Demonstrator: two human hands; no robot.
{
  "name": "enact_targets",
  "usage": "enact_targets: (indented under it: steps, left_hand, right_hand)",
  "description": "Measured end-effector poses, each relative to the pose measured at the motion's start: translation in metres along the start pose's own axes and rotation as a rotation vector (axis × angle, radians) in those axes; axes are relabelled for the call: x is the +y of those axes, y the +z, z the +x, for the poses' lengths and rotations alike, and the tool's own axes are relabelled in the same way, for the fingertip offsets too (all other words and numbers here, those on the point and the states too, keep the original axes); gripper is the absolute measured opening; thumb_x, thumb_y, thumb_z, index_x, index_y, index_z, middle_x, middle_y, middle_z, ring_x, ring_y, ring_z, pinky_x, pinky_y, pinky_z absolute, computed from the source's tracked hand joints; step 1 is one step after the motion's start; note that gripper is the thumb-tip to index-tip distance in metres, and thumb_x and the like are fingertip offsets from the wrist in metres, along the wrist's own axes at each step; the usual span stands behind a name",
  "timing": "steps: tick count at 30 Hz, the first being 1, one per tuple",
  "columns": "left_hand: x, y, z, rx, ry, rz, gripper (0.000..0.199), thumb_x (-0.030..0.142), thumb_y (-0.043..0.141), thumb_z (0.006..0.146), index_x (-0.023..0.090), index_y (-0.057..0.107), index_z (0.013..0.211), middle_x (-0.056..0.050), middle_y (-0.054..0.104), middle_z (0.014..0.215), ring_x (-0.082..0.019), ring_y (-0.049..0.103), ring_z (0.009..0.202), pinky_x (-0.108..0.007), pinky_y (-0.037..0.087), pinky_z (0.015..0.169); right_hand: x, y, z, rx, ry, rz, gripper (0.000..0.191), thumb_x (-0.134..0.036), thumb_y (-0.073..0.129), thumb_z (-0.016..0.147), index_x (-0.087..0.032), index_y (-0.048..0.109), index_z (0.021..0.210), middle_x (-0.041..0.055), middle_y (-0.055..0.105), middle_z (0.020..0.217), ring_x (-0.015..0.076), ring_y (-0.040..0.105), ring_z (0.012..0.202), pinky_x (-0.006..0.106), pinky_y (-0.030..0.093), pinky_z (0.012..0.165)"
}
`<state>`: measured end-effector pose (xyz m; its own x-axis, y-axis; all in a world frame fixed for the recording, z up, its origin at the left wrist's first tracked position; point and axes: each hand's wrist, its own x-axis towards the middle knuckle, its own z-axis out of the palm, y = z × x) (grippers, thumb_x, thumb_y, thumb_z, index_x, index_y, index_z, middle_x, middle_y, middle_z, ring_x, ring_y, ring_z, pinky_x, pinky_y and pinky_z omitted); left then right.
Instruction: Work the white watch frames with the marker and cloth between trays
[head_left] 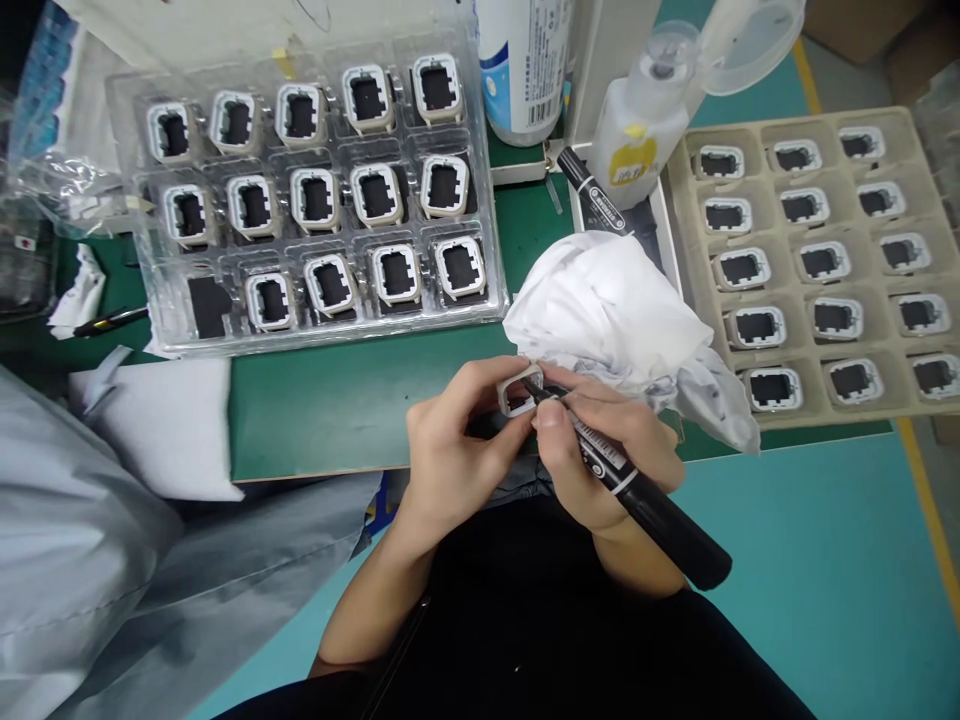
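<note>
Near the table's front edge, my left hand point(457, 450) pinches a small pale watch-case-like frame point(519, 393) between thumb and fingers. My right hand point(600, 450) is wrapped round a thick black marker point(652, 510), and the marker's tip is at the frame's inner edge; whether it touches cannot be made out. Just beyond my hands lies a crumpled white cloth point(607, 300). Similar frames sit in rows in a clear plastic tray point(330, 335) at the upper left, whose front-left compartment holds no frame.
A beige tray point(832, 412) of similar frames stands at the right. Behind the cloth are a second black marker point(592, 190), an open-lidded bottle point(637, 140) and a large white bottle point(523, 65). A white pad point(180, 425) lies at the left, beside a person's grey-blue clothing point(75, 560).
</note>
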<state>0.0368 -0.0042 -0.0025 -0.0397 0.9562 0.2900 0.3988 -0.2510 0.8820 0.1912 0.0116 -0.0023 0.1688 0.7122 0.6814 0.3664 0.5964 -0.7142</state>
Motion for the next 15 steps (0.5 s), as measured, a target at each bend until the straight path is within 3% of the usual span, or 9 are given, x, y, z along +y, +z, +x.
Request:
enact_targets:
  steps: [6, 15]
  left_hand:
    - [-0.0005, 0.0006, 0.001, 0.015, 0.064, 0.038, 0.038, 0.015, 0.093, 0.101, 0.028, 0.086, 0.136, 0.003, 0.092, 0.107, -0.01, 0.083, 0.08, -0.017, 0.066, 0.077]
    - [0.0028, -0.0011, 0.0024, 0.01, 0.055, 0.073, 0.031, 0.016, 0.089, 0.101, 0.026, 0.087, 0.131, 0.005, 0.087, 0.095, -0.008, 0.077, 0.071, -0.016, 0.064, 0.074]
  right_hand:
    - [0.0021, 0.0008, 0.0029, 0.003, -0.088, -0.02, 0.022, -0.01, 0.084, 0.102, -0.027, 0.072, 0.109, -0.0027, 0.087, 0.085, 0.026, 0.095, 0.08, 0.04, 0.088, 0.082]
    - [0.0017, 0.0068, -0.0039, 0.018, -0.148, -0.121, 0.022, -0.008, 0.083, 0.104, -0.027, 0.071, 0.102, -0.005, 0.079, 0.08, 0.0201, 0.09, 0.074, 0.036, 0.088, 0.089]
